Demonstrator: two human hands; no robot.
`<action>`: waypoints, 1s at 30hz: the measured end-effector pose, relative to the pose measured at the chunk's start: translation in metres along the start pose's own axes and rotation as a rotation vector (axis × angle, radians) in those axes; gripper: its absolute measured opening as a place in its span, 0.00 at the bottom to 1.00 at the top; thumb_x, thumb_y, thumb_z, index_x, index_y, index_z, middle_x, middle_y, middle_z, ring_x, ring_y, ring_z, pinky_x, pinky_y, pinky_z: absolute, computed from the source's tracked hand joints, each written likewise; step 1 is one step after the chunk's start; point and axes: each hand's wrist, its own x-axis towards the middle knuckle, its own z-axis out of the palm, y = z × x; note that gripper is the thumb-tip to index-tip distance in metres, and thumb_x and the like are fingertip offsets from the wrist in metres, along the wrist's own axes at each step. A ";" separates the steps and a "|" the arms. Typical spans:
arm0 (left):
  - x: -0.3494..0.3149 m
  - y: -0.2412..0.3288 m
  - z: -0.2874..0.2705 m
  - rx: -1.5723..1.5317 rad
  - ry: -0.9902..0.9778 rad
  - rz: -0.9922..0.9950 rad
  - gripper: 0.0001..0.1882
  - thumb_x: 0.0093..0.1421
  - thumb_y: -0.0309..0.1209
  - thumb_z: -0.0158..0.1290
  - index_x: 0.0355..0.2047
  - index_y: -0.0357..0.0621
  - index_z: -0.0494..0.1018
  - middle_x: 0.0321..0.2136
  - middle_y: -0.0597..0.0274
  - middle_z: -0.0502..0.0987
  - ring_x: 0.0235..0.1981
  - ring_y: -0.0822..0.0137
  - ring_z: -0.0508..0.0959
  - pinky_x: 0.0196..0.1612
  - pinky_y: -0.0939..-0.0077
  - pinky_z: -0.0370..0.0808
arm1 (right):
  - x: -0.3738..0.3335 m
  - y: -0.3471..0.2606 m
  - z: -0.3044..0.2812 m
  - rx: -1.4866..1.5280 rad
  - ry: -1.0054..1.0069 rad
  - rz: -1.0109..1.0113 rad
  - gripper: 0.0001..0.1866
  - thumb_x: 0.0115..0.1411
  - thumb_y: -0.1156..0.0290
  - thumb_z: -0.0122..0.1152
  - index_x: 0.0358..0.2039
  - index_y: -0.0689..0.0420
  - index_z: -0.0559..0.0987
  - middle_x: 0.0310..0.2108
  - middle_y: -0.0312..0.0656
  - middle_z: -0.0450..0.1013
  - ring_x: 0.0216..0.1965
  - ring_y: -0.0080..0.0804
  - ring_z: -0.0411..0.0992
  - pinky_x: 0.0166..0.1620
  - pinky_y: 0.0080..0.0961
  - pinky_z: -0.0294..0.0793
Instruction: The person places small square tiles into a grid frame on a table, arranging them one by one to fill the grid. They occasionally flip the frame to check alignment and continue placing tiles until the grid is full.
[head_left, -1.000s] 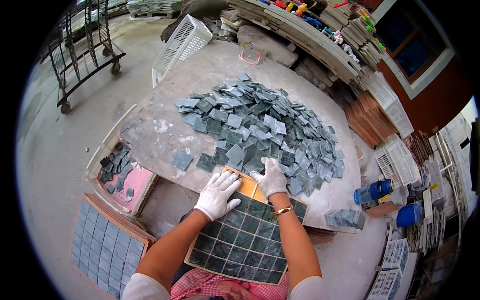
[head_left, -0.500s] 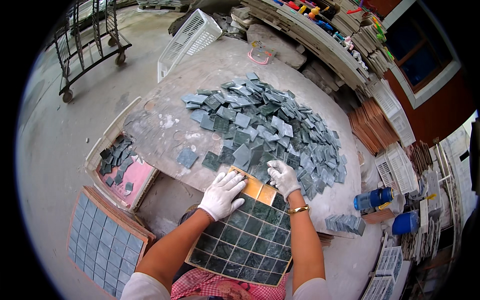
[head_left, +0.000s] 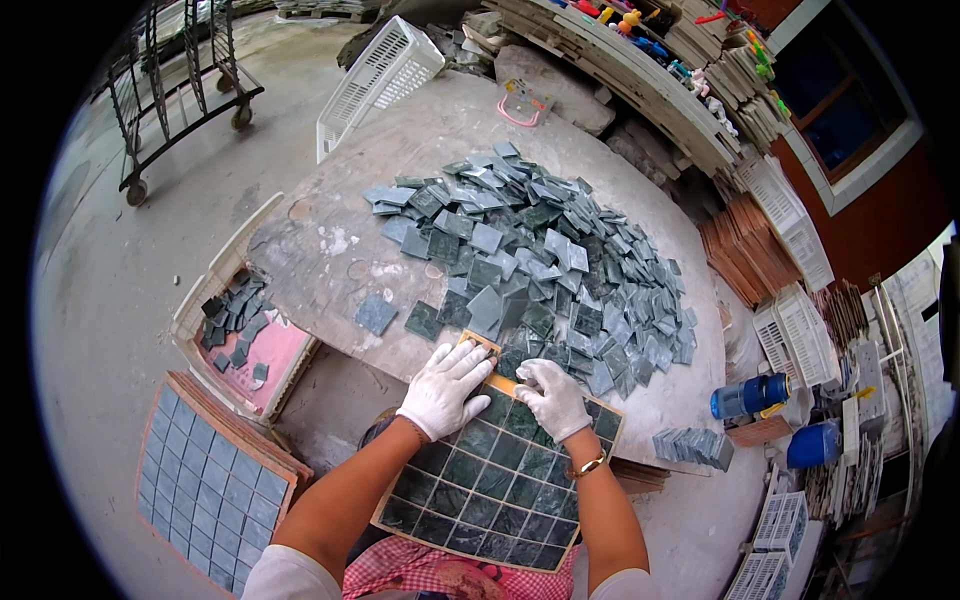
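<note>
My left hand, in a white glove, lies flat with its fingers stretched over the far left corner of a yellow tile frame. Rows of square dark green stone tiles fill most of this frame, which slopes from the table edge toward my lap. Over the frame's far row is my right hand, also gloved, its fingers curled into a pinch; whatever they hold is hidden. Beside those fingertips, a dark tile covers part of the yellow far row. The large heap of loose tiles begins just beyond both hands.
A pink-bottomed crate with loose tiles stands left of the table. Below it is a stack of tiled sheets. Tiles stand in a row at the right table edge, near a blue bottle. A wheeled cart stands far left.
My right hand has moved nearer to me, from the heap's edge onto the frame's far row. Less yellow shows there now. The left hand has stayed in place.
</note>
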 end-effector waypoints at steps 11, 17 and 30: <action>0.003 0.000 0.001 0.015 0.012 0.011 0.28 0.56 0.42 0.52 0.56 0.48 0.66 0.57 0.57 0.65 0.61 0.55 0.61 0.63 0.58 0.54 | 0.023 -0.003 0.007 -0.140 -0.002 -0.004 0.17 0.51 0.69 0.62 0.42 0.58 0.76 0.42 0.47 0.71 0.43 0.45 0.71 0.46 0.34 0.70; -0.001 0.000 -0.001 0.040 -0.018 0.002 0.26 0.57 0.42 0.51 0.56 0.52 0.67 0.59 0.57 0.64 0.61 0.54 0.61 0.62 0.56 0.55 | 0.041 0.009 -0.004 -0.166 0.129 0.048 0.18 0.52 0.67 0.62 0.44 0.58 0.76 0.40 0.47 0.72 0.42 0.47 0.72 0.46 0.34 0.71; 0.003 -0.001 -0.001 -0.006 0.009 0.021 0.26 0.56 0.42 0.52 0.55 0.52 0.67 0.58 0.57 0.65 0.60 0.55 0.61 0.61 0.57 0.56 | 0.064 0.021 -0.023 -0.357 0.176 0.141 0.32 0.42 0.62 0.70 0.47 0.61 0.71 0.44 0.52 0.68 0.44 0.45 0.70 0.50 0.33 0.70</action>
